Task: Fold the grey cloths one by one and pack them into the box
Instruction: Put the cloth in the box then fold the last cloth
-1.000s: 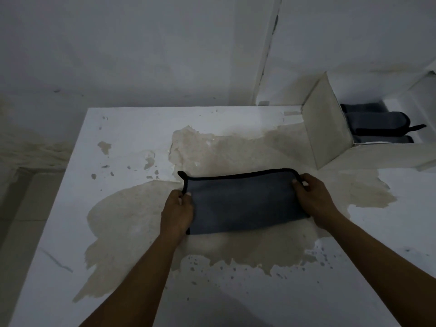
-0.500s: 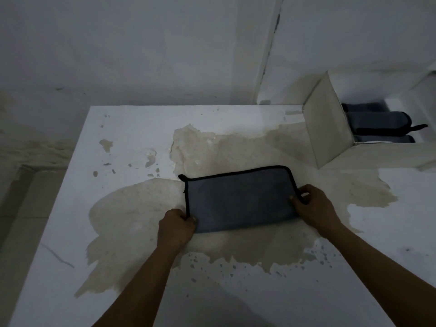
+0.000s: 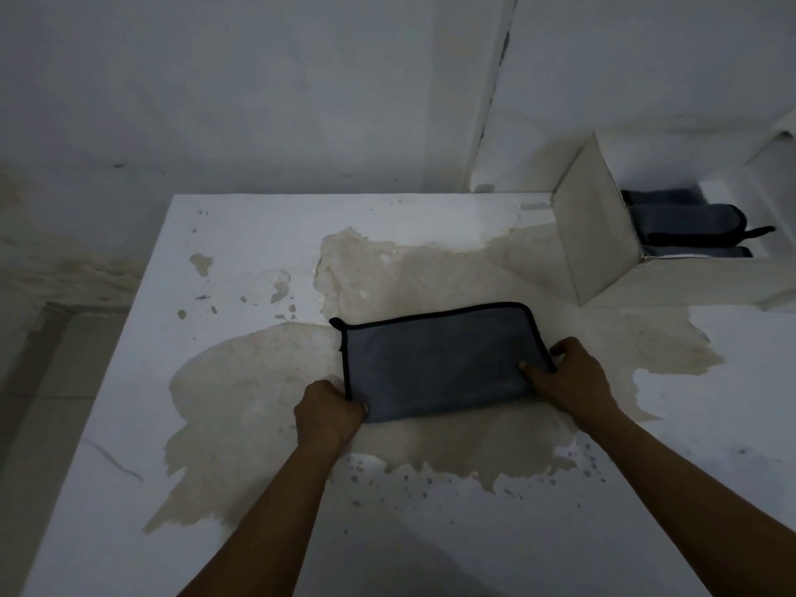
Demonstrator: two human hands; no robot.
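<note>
A grey cloth (image 3: 435, 364) with black edging lies folded in half on the stained white table (image 3: 258, 252), its fold along the near side. My left hand (image 3: 329, 409) grips the cloth's near left corner. My right hand (image 3: 568, 377) pinches the near right corner, thumb on top. The white box (image 3: 590, 234) stands open at the far right of the table. Several folded grey cloths (image 3: 685, 228) stand packed inside it.
A wall runs close behind the table. The table's left edge drops to the floor (image 3: 38, 402). A box flap (image 3: 775, 144) sticks up at the far right. Large tan patches of peeled surface surround the cloth.
Both hands slid along the cloth's side edges from the far part toward the near corners and closed on them. The cloth stayed flat in place.
</note>
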